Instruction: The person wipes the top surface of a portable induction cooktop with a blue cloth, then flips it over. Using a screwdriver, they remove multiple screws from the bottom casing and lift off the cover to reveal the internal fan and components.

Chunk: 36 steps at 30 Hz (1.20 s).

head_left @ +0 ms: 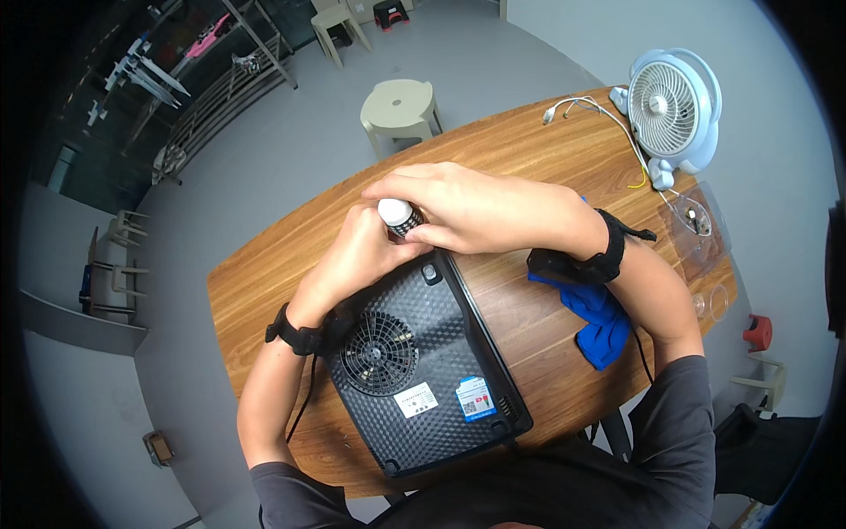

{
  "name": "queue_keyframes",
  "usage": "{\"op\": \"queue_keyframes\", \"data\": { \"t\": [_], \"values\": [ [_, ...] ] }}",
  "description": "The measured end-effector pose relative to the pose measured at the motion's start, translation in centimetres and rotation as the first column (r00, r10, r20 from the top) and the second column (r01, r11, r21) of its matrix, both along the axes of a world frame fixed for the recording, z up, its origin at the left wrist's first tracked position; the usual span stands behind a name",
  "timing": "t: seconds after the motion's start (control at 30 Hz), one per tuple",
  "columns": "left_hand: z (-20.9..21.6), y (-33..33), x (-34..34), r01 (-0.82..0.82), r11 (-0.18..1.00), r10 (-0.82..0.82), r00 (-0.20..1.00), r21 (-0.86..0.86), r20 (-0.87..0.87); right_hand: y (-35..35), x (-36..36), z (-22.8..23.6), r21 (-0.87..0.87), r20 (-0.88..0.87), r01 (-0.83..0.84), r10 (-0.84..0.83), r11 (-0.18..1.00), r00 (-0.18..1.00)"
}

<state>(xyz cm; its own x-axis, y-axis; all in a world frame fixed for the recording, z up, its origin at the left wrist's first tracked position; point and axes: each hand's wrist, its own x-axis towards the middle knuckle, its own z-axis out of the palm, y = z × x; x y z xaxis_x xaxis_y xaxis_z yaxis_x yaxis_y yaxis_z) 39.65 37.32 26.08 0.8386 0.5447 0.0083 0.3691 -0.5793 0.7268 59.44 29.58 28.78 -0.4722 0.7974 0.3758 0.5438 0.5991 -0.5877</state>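
Both my hands meet at the far end of a flat black appliance, around a small bottle [401, 214] with a white top and a black-and-white patterned side. My left hand [363, 240] is closed on it from the left. From the right, my right hand [451, 210] wraps round it, thumb against its side; fingers hide its lower part. The appliance, which looks like an induction cooker [441, 344], lies underside up on the wooden table. Its underside has a round fan grille [379, 353], small feet, a white label [416, 400] and a blue-and-white sticker [476, 398].
A crumpled blue cloth [595, 322] lies under my right forearm. At the table's far right stand a white fan [665, 110] with a white cable [608, 113], a clear plastic sheet [705, 234] and a clear cup [718, 302]. A stool [398, 104] stands beyond the table.
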Motion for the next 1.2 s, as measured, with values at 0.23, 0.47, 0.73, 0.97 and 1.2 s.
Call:
{"op": "queue_keyframes", "data": {
  "t": [0.23, 0.47, 0.73, 0.97, 1.2],
  "values": [
    [0.4, 0.1, -0.1, 0.056, 0.998, -0.056, 0.997, -0.018, 0.049, -0.1, -0.4, 0.1, -0.032, -0.034, 0.048, -0.049, 0.998, 0.998],
    [0.4, -0.1, -0.3, 0.054, 0.998, -0.054, 0.999, -0.016, -0.002, -0.3, -0.5, 0.2, -0.022, -0.027, 0.103, -0.103, 0.994, 0.994],
    [0.3, 0.1, -0.8, 0.069, 0.997, -0.069, 0.998, 0.019, 0.013, -0.4, -1.2, -0.3, 0.011, -0.063, 0.122, -0.121, 0.992, 0.991],
    [0.1, 0.4, -1.1, 0.021, 0.999, -0.022, 0.999, -0.032, -0.037, 0.3, -1.2, -0.8, 0.074, -0.11, 0.071, -0.063, 0.995, 0.992],
    [0.5, -0.4, -1.2, 0.02, 0.997, -0.023, 0.999, -0.075, -0.035, -0.7, -1.5, -0.1, 0.033, -0.088, 0.012, -0.009, 0.999, 0.996]
  ]
}}
